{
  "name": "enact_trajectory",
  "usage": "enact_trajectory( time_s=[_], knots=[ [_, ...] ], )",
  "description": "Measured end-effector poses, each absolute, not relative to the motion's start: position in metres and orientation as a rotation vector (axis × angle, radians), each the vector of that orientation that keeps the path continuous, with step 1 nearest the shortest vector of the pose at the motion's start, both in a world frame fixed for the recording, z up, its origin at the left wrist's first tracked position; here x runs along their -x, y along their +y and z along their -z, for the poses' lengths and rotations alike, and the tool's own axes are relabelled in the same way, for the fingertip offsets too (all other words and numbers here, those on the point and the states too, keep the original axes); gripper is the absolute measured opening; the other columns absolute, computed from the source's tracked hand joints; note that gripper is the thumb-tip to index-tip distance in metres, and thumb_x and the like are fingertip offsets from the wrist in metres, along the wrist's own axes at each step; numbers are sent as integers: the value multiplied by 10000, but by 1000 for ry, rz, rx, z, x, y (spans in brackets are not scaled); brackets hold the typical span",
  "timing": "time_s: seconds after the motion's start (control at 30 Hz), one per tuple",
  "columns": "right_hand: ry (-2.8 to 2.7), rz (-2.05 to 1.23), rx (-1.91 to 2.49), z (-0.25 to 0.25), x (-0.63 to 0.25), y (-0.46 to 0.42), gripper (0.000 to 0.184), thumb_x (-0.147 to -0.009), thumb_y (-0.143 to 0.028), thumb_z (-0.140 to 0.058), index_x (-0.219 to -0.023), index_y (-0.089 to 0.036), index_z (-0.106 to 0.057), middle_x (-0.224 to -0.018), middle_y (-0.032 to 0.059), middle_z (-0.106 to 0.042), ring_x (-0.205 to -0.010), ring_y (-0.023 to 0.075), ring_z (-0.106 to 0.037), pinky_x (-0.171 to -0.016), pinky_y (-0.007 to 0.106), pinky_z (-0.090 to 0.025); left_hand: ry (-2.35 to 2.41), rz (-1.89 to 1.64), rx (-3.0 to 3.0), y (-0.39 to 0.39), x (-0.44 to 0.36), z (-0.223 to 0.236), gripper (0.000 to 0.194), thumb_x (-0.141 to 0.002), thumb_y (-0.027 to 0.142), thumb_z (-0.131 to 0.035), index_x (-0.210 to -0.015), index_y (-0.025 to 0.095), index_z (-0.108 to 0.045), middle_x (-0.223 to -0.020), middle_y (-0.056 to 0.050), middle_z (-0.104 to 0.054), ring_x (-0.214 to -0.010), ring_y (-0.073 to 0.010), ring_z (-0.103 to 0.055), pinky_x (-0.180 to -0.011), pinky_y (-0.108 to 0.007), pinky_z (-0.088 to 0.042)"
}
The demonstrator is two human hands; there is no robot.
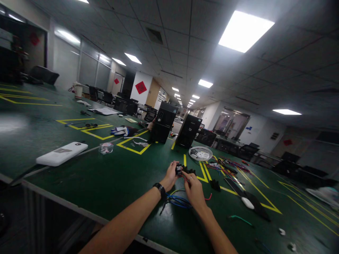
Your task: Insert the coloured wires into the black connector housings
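My left hand [170,177], with a dark band at its wrist, is closed around a small black block-shaped part [178,169] with lighter markings. My right hand [194,188] meets it from the right, its fingers pinched on a thin red wire [208,197] at the part's lower side. The wire's free end shows beyond the right hand. Where the wire joins the part is too small to make out. Beneath both hands a loose bundle of blue wires [176,200] lies on the green table [119,194], one yellow-green wire among them.
Black pieces [215,185] lie just past my hands. Further off are a round white housing [200,153], tangled coloured wires [230,165] and two black computer towers [163,121]. At left lie a white device [62,154] and a clear bag [106,148]; at right, a white mouse [247,203].
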State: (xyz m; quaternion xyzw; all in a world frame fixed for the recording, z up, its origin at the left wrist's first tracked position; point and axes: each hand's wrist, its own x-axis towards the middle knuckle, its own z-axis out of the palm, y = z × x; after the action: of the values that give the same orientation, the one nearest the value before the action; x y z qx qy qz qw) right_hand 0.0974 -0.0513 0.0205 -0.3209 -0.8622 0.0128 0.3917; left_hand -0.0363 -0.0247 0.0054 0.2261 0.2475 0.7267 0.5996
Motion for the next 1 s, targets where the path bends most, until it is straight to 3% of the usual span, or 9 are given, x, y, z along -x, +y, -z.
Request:
enact_trajectory(
  time_s=[0.33, 0.63, 1.0],
  knots=[
    [-2202, -82, 832, -16, -98, -53, 428, -885, -133, -412, -1282, -207, -554, -936, 69, -578, -809, 185, -590, -757, 306, -485, 680, -1723, -583, -23, 34, -2, 315, -894, 483, -445, -1000, 190, -492, -768, -13, -574, -641, -122, -560, -567, -232, -446],
    [-2219, -74, 843, -15, -99, -57, 445, -878, -118, -413, -1296, -201, -545, -915, 64, -578, -765, 170, -585, -729, 293, -477, 748, -1749, -737, -23, 34, 4, 366, -857, 524, -497, -1060, 220, -513, -858, -22, -582, -715, -123, -562, -603, -222, -445],
    [-2241, -130, 751, -16, -102, -56, 452, -872, -96, -423, -1283, -217, -569, -928, 69, -585, -836, 178, -589, -768, 294, -469, 739, -1778, -851, -29, 27, 8, 404, -853, 536, -495, -1109, 222, -493, -955, -44, -580, -791, -140, -571, -647, -233, -470]
  ],
)
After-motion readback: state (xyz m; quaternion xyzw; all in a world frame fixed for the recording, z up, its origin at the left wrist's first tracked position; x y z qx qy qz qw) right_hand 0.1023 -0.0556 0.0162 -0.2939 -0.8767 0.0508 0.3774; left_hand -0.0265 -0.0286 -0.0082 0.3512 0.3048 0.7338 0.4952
